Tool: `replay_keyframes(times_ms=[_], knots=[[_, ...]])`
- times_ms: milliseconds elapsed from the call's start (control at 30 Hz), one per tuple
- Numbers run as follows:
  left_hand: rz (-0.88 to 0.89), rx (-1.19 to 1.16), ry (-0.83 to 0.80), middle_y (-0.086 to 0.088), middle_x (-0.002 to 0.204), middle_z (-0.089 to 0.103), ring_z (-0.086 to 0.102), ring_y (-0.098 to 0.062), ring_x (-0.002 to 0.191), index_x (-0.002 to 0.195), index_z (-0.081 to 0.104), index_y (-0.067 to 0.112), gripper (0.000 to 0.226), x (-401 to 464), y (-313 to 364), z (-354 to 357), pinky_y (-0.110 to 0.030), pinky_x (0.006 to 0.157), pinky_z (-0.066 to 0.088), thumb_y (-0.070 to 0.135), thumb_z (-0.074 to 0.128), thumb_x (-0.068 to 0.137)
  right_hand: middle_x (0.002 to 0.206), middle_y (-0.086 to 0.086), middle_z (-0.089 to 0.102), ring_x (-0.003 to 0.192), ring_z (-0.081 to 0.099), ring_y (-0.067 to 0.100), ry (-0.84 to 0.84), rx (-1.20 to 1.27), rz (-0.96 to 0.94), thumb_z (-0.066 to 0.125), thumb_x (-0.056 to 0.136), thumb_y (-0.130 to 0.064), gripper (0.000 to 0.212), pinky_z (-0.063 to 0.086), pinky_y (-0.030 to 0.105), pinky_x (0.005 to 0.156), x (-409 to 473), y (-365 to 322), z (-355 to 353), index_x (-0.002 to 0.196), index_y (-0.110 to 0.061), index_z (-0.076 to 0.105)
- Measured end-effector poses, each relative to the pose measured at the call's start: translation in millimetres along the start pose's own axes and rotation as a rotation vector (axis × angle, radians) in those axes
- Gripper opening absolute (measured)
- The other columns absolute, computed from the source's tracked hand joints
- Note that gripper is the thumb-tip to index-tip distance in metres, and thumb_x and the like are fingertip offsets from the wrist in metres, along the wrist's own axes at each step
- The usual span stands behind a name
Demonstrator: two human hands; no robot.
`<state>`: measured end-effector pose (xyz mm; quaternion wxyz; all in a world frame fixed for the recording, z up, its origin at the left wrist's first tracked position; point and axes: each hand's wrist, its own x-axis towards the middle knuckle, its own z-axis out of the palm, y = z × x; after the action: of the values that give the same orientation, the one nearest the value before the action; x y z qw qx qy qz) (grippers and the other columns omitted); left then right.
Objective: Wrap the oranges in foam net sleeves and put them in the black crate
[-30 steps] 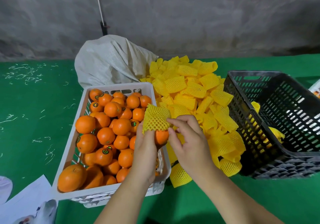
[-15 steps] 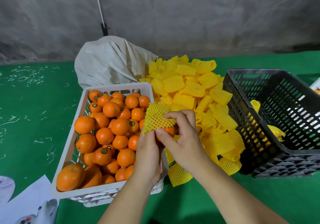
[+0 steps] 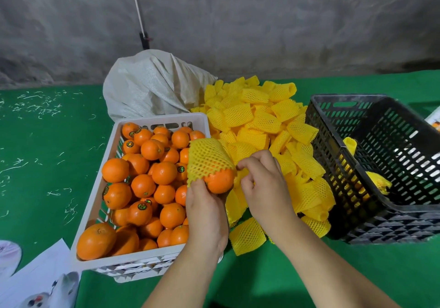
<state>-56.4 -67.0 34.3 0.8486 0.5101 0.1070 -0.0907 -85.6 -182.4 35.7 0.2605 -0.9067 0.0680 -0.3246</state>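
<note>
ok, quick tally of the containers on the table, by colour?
White crate, holding loose oranges: 1
Black crate: 1
Off-white woven sack: 1
Total: 3

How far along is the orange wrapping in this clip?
Early. Done: a few sleeved pieces lie in the black crate. In hand: the left hand holds an orange half covered by a foam net sleeve; the right hand is beside it, fingers curled. Left: the white crate is full of bare oranges, and the sleeve pile is large.
</note>
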Motion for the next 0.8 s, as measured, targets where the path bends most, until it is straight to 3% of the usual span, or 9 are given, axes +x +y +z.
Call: replay_keyframes(times_ms=[100,167,233,300,367,433,567,700,800], knots=[[0.028,0.078,0.076,-0.019,0.128,0.061,0.060,-0.037,0.129,0.146,0.047,-0.003,0.051,7,4,-5,-0.041,0.098,0.054,0.034,0.032,0.113,0.098,-0.006,0.055,0.087,0.056,0.017,0.058,0.269,0.142,0.062,0.088,-0.008,0.012,0.051,0.042,0.074,-9,4,2,0.093,-0.017,0.067],[0.074,0.030,0.032,-0.008,0.116,0.071,0.070,-0.024,0.115,0.143,0.056,0.006,0.040,6,15,-4,-0.031,0.088,0.061,0.020,0.031,0.114,0.103,-0.014,0.053,0.088,0.056,0.012,0.047,0.361,0.164,0.061,0.090,-0.029,0.017,0.050,0.028,0.070,-9,0,0,0.106,-0.025,0.064],[0.021,-0.075,-0.016,-0.006,0.115,0.076,0.074,-0.017,0.100,0.135,0.060,0.010,0.038,5,19,-1,-0.036,0.089,0.064,0.015,0.030,0.114,0.109,-0.012,0.052,0.090,0.057,0.012,-0.019,0.340,0.091,0.060,0.093,-0.037,0.028,0.047,0.020,0.070,-3,-4,-1,0.118,-0.026,0.065],[-0.081,-0.020,-0.048,-0.016,0.132,0.070,0.070,-0.021,0.107,0.123,0.061,0.011,0.034,0,17,1,-0.045,0.102,0.058,0.025,0.030,0.115,0.112,-0.007,0.057,0.090,0.056,0.006,-0.027,0.307,0.021,0.057,0.096,-0.033,0.031,0.049,0.021,0.071,2,-6,0,0.121,-0.019,0.069],[-0.083,0.004,-0.094,-0.015,0.125,0.072,0.072,-0.019,0.103,0.116,0.062,0.014,0.031,-5,16,1,-0.040,0.092,0.061,0.020,0.031,0.115,0.108,-0.003,0.062,0.088,0.057,0.006,0.048,0.292,-0.025,0.057,0.097,-0.025,0.027,0.052,0.026,0.073,4,-4,0,0.114,-0.012,0.073],[-0.023,-0.011,-0.125,-0.005,0.106,0.080,0.077,-0.014,0.095,0.118,0.065,0.014,0.034,-7,18,2,-0.030,0.078,0.064,0.001,0.034,0.112,0.103,-0.001,0.063,0.085,0.058,0.009,0.100,0.272,-0.048,0.057,0.096,-0.021,0.023,0.052,0.030,0.068,2,-3,0,0.107,-0.009,0.074],[-0.064,-0.176,-0.126,-0.019,0.111,0.071,0.069,-0.033,0.102,0.133,0.061,-0.001,0.037,-4,23,6,-0.045,0.092,0.056,0.014,0.035,0.111,0.095,0.001,0.057,0.080,0.054,0.011,0.116,0.300,-0.096,0.055,0.090,-0.012,0.015,0.046,0.023,0.066,-12,-5,2,0.095,-0.005,0.067],[-0.149,-0.183,-0.166,-0.004,0.078,0.067,0.067,-0.019,0.073,0.094,0.067,0.017,0.029,0,15,-2,-0.030,0.067,0.057,0.019,0.042,0.107,0.098,0.002,0.054,0.090,0.056,0.018,0.018,0.266,-0.216,0.059,0.085,-0.010,0.008,0.051,0.033,0.072,-32,-5,7,0.091,-0.006,0.062],[-0.201,-0.142,-0.140,-0.008,0.083,0.065,0.067,-0.017,0.075,0.097,0.067,0.015,0.029,4,3,-5,-0.034,0.074,0.055,0.017,0.039,0.106,0.116,-0.002,0.044,0.109,0.053,0.017,-0.065,0.258,-0.144,0.074,0.079,-0.024,0.037,0.050,0.030,0.084,-36,-6,11,0.106,-0.015,0.050]])
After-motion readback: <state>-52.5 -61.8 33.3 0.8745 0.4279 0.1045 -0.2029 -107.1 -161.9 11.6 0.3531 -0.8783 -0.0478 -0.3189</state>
